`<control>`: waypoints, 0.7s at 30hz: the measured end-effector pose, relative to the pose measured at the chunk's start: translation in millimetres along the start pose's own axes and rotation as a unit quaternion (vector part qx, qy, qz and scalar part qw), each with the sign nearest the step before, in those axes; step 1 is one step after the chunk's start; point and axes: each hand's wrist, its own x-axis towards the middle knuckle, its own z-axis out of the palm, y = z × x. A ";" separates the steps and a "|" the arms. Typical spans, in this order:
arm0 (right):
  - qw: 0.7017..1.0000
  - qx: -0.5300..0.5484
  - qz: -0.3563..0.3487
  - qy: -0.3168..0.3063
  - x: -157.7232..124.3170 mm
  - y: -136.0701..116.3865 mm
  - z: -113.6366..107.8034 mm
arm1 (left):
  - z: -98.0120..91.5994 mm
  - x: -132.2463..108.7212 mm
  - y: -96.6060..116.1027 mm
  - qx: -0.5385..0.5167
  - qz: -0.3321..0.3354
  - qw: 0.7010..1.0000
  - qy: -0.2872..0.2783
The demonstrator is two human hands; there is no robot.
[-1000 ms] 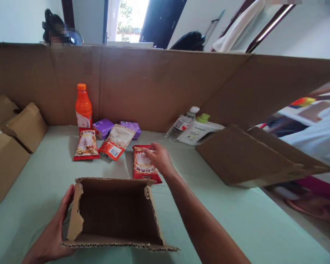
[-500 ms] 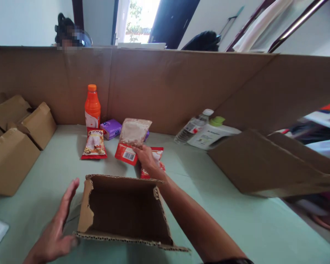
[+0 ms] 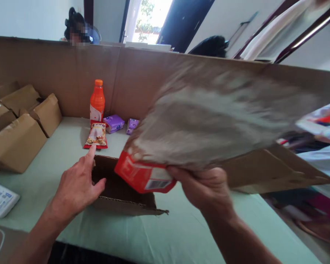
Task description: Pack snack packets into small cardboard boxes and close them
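**Red-ended pouch (image 3: 200, 132) held above an open cardboard box (image 3: 118, 206)**

On the pale green counter (image 3: 178, 234), the left hand (image 3: 78, 183) spreads its fingers apart at the box's left end; whether they touch it cannot be told. The right hand (image 3: 209, 189) has its fingers clamped on the pouch's near edge, while the blurred bulk tilts up toward the far right. Held by one edge, it may well sag or twist, so a broad, firm pinch and a slow wrist seem best, with the left fingers bracing the box.

Counted outward: one white container (image 3: 2, 200) near left, one open box, one pouch, one carton (image 3: 272, 170) at right, overlapping cartons (image 3: 19, 145) at left, hard to number, one snack packet (image 3: 97, 135), two purple packs (image 3: 114, 123), one orange bottle (image 3: 98, 99).
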 end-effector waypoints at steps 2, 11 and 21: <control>0.992 -0.055 -0.054 -0.101 -5.4 -0.1 7.5 | -2.3 -0.5 -3.3 0.008 -0.016 1.000 -0.019; 0.933 -0.195 -0.200 -0.225 2.3 -19.6 21.7 | -20.3 -6.2 3.9 -0.023 -0.082 0.989 -0.123; 0.848 -0.281 -0.252 -0.373 -2.4 -10.4 14.4 | -23.6 -1.5 0.9 -0.086 -0.032 0.988 -0.123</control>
